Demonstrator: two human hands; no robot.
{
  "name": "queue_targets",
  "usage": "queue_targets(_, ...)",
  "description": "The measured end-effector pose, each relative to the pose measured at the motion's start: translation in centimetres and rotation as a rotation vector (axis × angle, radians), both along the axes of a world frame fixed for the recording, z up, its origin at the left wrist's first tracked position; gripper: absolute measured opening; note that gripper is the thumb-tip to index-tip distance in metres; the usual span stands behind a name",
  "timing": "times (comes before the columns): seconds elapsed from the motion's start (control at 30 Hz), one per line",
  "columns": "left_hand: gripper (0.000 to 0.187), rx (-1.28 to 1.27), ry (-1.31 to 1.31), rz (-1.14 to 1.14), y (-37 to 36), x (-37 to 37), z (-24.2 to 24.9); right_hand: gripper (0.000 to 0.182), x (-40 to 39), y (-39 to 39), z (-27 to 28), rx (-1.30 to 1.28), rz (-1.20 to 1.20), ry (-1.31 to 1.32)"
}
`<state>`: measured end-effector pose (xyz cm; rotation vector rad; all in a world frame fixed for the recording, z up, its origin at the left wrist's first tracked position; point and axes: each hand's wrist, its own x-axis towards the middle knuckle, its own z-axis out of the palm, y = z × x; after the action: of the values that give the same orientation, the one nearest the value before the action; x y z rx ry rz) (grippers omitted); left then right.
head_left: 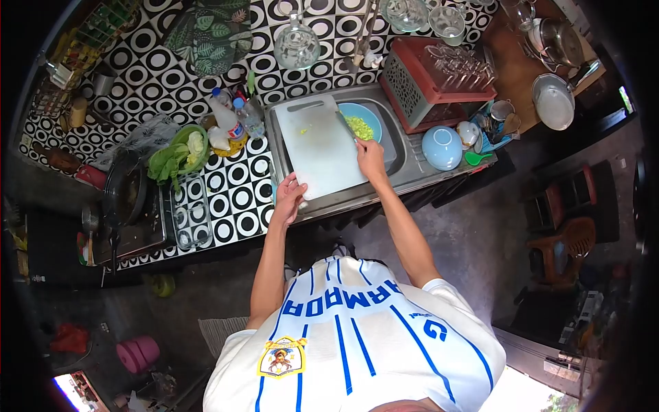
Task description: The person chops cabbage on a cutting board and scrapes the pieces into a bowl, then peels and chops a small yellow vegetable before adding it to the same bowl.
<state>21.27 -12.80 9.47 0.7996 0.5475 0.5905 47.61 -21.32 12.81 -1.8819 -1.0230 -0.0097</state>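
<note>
A white cutting board [319,154] lies across the metal sink [398,147], with a few green bits left on its surface. My left hand [290,198] grips the board's near left corner, fingers curled at its edge. In my right hand [371,161] is a knife [345,126], its handle mostly hidden by the fingers. The blade lies along the board's right edge, pointing away from me. Beside it a light blue plate [374,117] sits in the sink, partly under the board. Chopped green vegetables [358,128] are heaped on the plate near the blade.
To the left stand a green bowl [199,154] of leafy vegetables, plastic bottles [247,117], a glass dish [191,216] and a frying pan [127,192]. A red dish rack [439,82] and an upturned blue bowl [442,148] are on the right. A glass jug [297,47] stands behind.
</note>
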Motion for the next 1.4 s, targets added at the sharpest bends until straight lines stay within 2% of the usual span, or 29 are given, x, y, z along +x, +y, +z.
queue_targets(0.2,0.055,0.019,0.027,0.000,-0.4,0.6,0.8,0.022,-2.5,-2.0,3.0,0.028,0.000,-0.078)
queue_targets(0.5,0.051,0.026,-0.006,-0.021,0.3,1.9,0.8,0.021,-10.3,-2.9,4.2,-0.026,0.268,-0.026)
queue_targets(0.7,0.050,0.032,-0.031,-0.028,-0.4,1.1,0.9,0.020,-9.5,0.4,2.8,0.060,0.221,-0.046)
queue_targets(0.83,0.051,0.048,-0.011,-0.024,-0.4,-0.1,0.9,0.017,-7.5,2.1,2.4,0.050,0.098,-0.065)
queue_targets(0.97,0.051,0.036,-0.004,0.031,-0.3,-0.6,1.3,0.017,-4.1,3.0,0.0,0.073,0.034,-0.018)
queue_targets(1.17,0.050,0.046,0.006,0.031,0.5,-0.9,0.3,0.021,-0.6,1.8,0.1,-0.001,-0.081,0.046)
queue_targets(1.23,0.049,0.053,-0.005,0.026,0.4,-1.1,0.2,0.020,-0.8,1.4,0.6,0.004,-0.112,0.072)
queue_targets(1.33,0.048,0.044,-0.022,0.042,0.4,-0.9,-0.1,0.020,-2.8,0.0,1.8,0.047,-0.082,-0.038)
queue_targets(1.4,0.048,0.036,-0.010,0.067,0.5,-0.9,-0.3,0.020,-5.3,-1.0,2.4,0.067,-0.004,-0.057)
